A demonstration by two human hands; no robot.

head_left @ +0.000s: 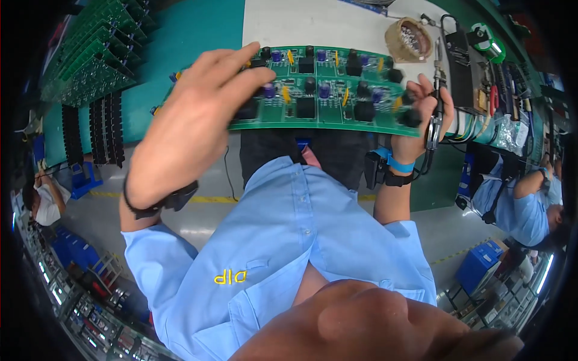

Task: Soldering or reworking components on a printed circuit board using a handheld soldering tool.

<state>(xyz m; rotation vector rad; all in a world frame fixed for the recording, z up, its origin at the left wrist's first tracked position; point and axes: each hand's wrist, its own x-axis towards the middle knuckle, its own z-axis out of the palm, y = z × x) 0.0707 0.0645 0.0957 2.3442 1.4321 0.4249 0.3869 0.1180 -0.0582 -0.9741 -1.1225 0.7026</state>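
Observation:
A long green circuit board [313, 123], with rows of black, purple and yellow parts, spans the space between my hands at the bench's near edge. My left hand [198, 108] reaches over its left portion, fingers lying across the top; the thumb is hidden. At the board's right end is my right hand [428, 111], its fingers curled round a slim metal tool with a black cable, which looks like a soldering iron [434, 123]. The board's right end looks blurred beside these fingers. Whether they also touch the board, I cannot tell.
Several green boards [90, 66] stand in a rack at far left, above black slotted strips [105, 129]. A round tub [394, 42] of small metal bits sits at back right, near a solder spool [489, 43] and a black box [462, 72]. Co-workers sit either side.

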